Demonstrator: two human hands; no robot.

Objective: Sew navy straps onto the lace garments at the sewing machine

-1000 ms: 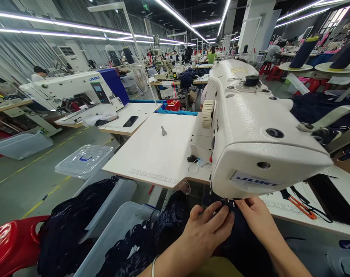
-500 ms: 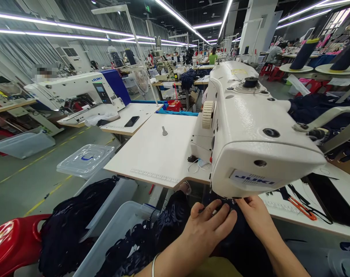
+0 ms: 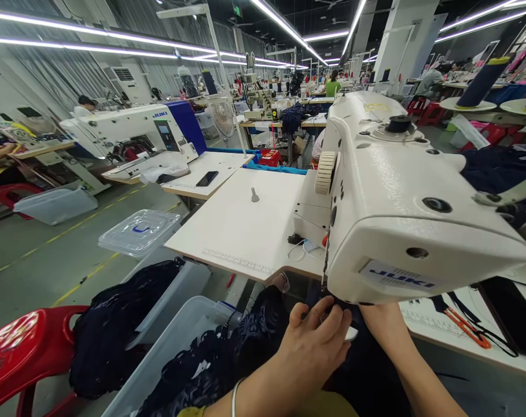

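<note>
A white sewing machine head (image 3: 419, 226) stands in front of me. Just below its needle end, my left hand (image 3: 310, 341) has its fingers bent and pressed together on dark navy fabric (image 3: 367, 359); the thumb is hidden. A small white piece (image 3: 352, 334) shows beside these fingers, too little of it to name. My right hand (image 3: 384, 321) reaches under the machine head, which covers its fingers. The fabric hangs between my two hands and over my lap. The stitching point is out of sight behind the head.
A white table (image 3: 241, 226) carries a small grey metal piece (image 3: 254, 196). Plastic bins with navy straps (image 3: 184, 370) and a red stool (image 3: 32, 341) stand to the left. Orange-handled snips (image 3: 466, 327) and a dark phone or tablet (image 3: 512, 315) lie at right. Another JUKI machine (image 3: 128, 130) stands beyond.
My left hand's fingers have curled in more, and the small white piece has come into sight beside them. My right hand has slid further under the machine head. The view has shifted slightly left.
</note>
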